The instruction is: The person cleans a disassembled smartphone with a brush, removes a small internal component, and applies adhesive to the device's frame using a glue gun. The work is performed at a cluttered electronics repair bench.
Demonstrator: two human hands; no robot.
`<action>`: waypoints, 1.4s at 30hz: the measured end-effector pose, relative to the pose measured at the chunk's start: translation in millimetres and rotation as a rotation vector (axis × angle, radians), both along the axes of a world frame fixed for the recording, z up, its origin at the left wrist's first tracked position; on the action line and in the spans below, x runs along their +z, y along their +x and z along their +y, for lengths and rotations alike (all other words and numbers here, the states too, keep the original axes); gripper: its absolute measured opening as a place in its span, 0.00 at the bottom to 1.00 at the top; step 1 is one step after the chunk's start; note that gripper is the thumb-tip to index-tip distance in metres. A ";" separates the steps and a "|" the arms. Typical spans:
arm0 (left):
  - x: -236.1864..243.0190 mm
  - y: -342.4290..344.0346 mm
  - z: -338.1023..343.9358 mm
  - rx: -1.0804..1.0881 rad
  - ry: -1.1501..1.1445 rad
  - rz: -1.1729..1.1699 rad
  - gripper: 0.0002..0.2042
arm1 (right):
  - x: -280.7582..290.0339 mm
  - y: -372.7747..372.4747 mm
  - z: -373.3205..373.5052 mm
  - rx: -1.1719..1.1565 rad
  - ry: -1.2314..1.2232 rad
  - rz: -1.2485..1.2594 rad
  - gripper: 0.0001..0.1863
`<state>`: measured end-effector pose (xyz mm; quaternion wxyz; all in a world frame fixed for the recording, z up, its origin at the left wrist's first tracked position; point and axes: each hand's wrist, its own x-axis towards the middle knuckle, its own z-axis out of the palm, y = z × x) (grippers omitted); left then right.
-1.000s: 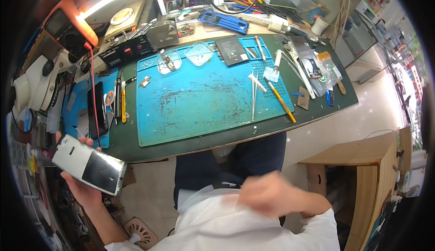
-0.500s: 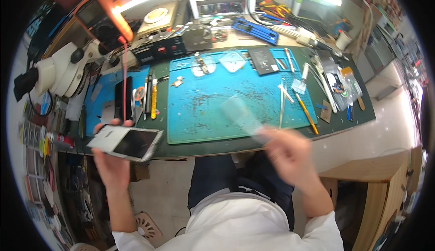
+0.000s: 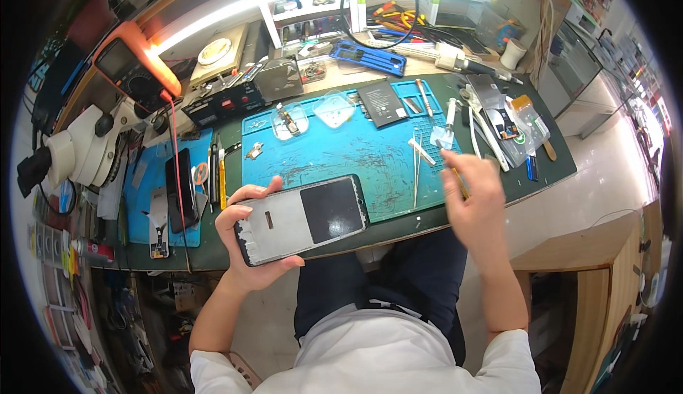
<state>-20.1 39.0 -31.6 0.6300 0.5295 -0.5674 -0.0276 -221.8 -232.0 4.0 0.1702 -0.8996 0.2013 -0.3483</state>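
Note:
My left hand [image 3: 245, 252] grips a phone housing [image 3: 274, 225] by its left end and edges; its inner side shows a pale grey panel and a dark rectangle. The housing is held over the front of the blue mat [image 3: 334, 153]. At the mat’s right, my right hand [image 3: 475, 198] has its fingers curled over a yellow-handled tool [image 3: 462, 188], mostly hidden by them. Near it lie thin tweezers [image 3: 416, 180], a short white stick [image 3: 422, 152] and a syringe [image 3: 449, 116]. A black battery [image 3: 383, 106] and two clear trays [image 3: 334, 109] rest along the mat’s back.
At left stand a microscope [image 3: 85, 145], an orange multimeter [image 3: 134, 70] and a smaller mat [image 3: 139, 188] with phone parts. A black power unit [image 3: 220, 102] and blue fixture [image 3: 366, 57] are behind; tools and pouches [image 3: 533, 124] crowd the right. A wooden cabinet [image 3: 569, 245] stands below right.
My left hand has moved rightward with the housing, now over the main mat. My right hand has risen to the yellow tool; the blurred translucent shape at its fingers no longer shows there.

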 end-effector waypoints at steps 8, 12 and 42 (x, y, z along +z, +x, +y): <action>10.3 -1.6 -28.8 0.132 0.181 0.102 0.40 | -16.6 27.1 19.6 -0.028 -0.037 0.207 0.20; 17.0 -1.7 -48.3 0.087 0.197 0.031 0.33 | -14.8 28.2 12.8 -0.096 -0.083 0.286 0.22; 40.6 -11.1 -63.0 0.306 0.481 -0.444 0.23 | -12.1 -2.5 -19.0 -0.100 -0.026 0.119 0.13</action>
